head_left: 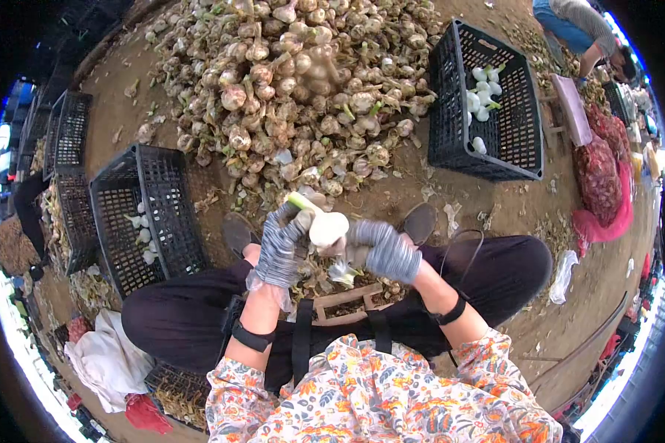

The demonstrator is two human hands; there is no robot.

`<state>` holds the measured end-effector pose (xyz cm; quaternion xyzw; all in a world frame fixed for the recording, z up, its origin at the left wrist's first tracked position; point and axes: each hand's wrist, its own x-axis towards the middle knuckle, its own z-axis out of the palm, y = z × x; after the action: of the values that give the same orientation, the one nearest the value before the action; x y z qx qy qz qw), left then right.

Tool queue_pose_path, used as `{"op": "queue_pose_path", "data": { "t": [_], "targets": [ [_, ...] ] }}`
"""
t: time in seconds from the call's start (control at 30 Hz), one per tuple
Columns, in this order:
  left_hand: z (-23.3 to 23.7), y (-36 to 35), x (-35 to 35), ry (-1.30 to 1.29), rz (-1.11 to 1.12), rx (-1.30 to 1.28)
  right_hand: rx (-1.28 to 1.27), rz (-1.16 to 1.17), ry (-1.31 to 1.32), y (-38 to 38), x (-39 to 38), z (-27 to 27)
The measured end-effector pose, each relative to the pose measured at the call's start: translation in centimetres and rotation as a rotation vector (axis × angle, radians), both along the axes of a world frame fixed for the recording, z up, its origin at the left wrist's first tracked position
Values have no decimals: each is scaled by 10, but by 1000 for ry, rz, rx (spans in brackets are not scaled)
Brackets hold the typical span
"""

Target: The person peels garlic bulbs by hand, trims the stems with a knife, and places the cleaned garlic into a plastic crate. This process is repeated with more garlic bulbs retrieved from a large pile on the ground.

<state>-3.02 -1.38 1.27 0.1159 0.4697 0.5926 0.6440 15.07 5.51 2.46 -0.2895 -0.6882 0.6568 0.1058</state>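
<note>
Head view, starting at the far left: stacked black crates (72, 136), then a crumpled white cloth (109, 358) low on the ground. Next, a nearer black crate (177, 199), with a few white peeled bulbs (144, 236) along its bottom. Farther right, up ahead, a broad heap of unpeeled garlic (273, 96). In front of it, the left hand (279, 247) in a grey striped glove, with fingers curled in and pinching the neck side of a white garlic bulb (329, 230). Green stem (301, 201) slanting up and leftward, just above those fingers; round body just right of them, held off the ground between both hands. Below, part of a wooden frame (347, 304) between the legs. Then the right hand (386, 249), similarly gloved and blurred, with fingers bent toward the bulb's right side, close against it; cannot tell whether touching, pinching or spread. Beyond, another black crate (521, 133) with white bulbs (483, 92) inside. Last, at far right, a stooping person (584, 29) and, nearer, a net sack (597, 181) of reddish contents.
</note>
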Motion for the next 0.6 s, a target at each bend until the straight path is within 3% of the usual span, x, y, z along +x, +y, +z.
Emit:
{"op": "queue_pose_path", "data": {
  "t": [0.03, 0.1, 0.13, 0.17, 0.23, 0.3, 0.33, 0.37, 0.43, 0.47, 0.5, 0.57, 0.6],
  "targets": [
    [-5, 1, 1, 1, 1, 7, -164, 71, 149, -8, 4, -4],
    [-24, -4, 6, -342, 59, -23, 165, 178, 421, -2, 7, -2],
    [-20, -1, 12, -249, 21, -1, -83, 129, 307, 3, 11, 4],
    [-11, -2, 13, -505, 75, -120, -325, 81, 192, 8, 15, 9],
    [-30, -1, 19, -517, 282, -314, -341, 107, 122, 8, 19, 4],
    [-40, 3, 19, -524, 339, -343, -350, 149, 269, 9, 23, 8],
    [-41, 5, 19, -529, 399, -377, -72, 211, 414, 14, 27, 8],
    [-41, 5, 18, -530, 403, -377, -354, 156, 543, 12, 33, -4],
    [-34, 7, 17, -555, 485, -432, -505, -136, 91, 18, 28, 27],
    [-33, 9, 18, -564, 529, -473, -350, -99, -4, 14, 27, 11],
    [-35, 8, 18, -563, 525, -473, -349, -103, -3, 11, 23, 0],
    [-43, 5, 17, -648, 499, -441, 680, -183, -305, 5, 13, -11],
    [-42, 6, 18, -650, 500, -439, 646, -288, -250, 2, 5, -3]
  ]
}}
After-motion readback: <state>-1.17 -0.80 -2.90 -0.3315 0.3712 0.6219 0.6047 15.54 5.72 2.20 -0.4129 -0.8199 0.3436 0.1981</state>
